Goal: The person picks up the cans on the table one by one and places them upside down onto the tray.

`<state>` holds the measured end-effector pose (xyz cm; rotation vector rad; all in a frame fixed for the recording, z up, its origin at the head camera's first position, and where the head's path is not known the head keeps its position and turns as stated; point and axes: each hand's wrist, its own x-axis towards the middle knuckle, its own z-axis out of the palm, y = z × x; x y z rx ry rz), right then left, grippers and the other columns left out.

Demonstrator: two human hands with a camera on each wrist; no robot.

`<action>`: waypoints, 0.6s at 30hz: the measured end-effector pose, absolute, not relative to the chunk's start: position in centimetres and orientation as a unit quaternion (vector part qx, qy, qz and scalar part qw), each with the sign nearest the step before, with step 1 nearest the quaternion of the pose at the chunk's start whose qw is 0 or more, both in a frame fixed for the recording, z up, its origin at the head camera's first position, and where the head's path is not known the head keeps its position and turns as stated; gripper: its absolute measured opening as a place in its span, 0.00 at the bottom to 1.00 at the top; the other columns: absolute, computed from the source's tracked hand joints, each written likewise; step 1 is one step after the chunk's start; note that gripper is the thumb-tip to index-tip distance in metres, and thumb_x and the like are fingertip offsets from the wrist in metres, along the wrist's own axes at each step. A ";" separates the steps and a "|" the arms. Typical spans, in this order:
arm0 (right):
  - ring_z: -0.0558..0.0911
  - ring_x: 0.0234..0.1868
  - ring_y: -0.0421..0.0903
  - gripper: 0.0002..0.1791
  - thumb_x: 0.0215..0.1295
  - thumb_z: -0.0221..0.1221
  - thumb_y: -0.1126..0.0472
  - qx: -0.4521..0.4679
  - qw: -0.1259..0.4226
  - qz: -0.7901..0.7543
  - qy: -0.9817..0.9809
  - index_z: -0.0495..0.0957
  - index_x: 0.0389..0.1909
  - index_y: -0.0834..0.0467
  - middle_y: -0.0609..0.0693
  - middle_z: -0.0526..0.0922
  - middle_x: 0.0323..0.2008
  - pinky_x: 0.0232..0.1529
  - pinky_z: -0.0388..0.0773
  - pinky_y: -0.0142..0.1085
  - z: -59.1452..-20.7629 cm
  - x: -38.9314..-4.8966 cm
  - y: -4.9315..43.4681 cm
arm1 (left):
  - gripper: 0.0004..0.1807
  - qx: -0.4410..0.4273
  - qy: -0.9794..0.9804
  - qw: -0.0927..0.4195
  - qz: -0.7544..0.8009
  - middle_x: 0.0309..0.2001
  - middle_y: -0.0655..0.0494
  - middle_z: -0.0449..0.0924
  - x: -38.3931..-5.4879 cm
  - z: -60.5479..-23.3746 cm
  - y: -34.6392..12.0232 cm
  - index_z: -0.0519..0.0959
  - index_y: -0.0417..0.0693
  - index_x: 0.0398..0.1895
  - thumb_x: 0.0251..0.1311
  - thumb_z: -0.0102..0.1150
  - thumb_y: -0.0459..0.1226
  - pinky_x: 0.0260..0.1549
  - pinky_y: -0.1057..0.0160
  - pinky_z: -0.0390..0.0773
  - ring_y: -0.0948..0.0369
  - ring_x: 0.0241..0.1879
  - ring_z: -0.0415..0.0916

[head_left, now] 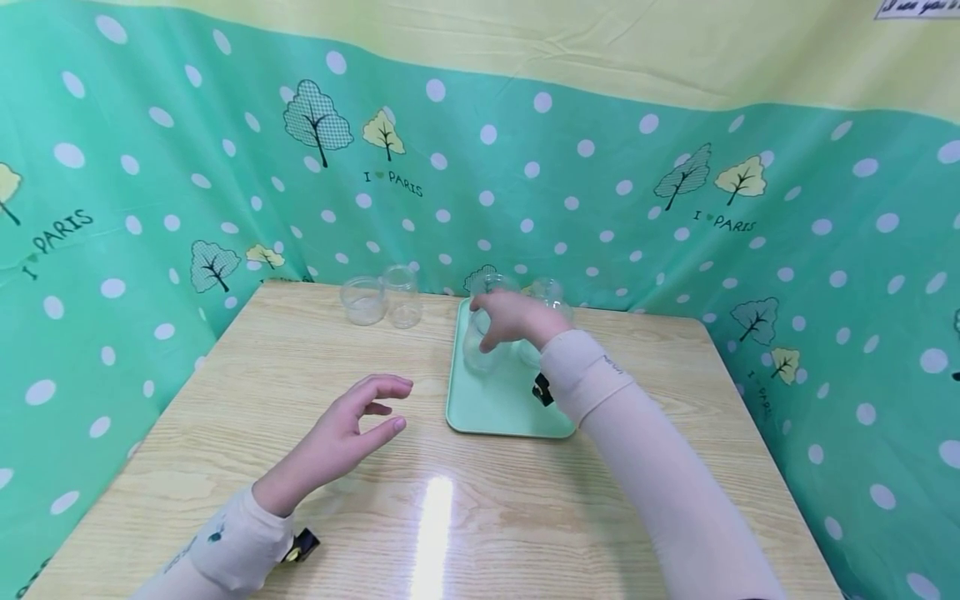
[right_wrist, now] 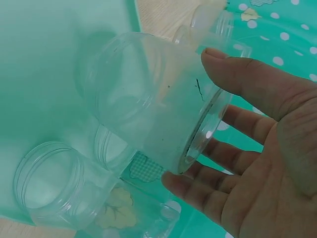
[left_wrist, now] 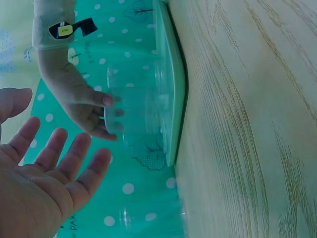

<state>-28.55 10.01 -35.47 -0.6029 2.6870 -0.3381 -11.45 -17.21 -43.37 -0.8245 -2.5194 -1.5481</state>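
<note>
My right hand (head_left: 517,317) reaches over the green tray (head_left: 506,417) and grips the upper end of a clear plastic jar (right_wrist: 143,94). In the right wrist view the thumb lies against one side of the jar, with the fingers round the other. The jar's lower end is at the tray surface. Other clear jars, one with a ringed rim (right_wrist: 49,173), stand beside it on the tray. My left hand (head_left: 341,433) hovers left of the tray, holding nothing, its fingers loosely bent and thumb apart.
Two more clear containers, a wide short tub (head_left: 363,302) and a taller jar (head_left: 405,298), stand at the back left of the wooden table (head_left: 247,400). A green dotted curtain (head_left: 480,200) hangs behind and along both sides.
</note>
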 end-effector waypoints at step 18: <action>0.71 0.68 0.53 0.42 0.60 0.74 0.55 -0.220 0.187 -0.110 0.951 0.67 0.74 0.48 0.56 0.65 0.73 0.65 0.77 0.51 -36.4 -28.6 9.7 | 0.17 -0.269 -0.822 0.029 -0.501 0.64 0.61 0.75 -11.2 -43.6 -17.0 0.76 0.59 0.58 0.70 0.63 0.35 0.55 0.51 0.83 0.61 0.63 0.73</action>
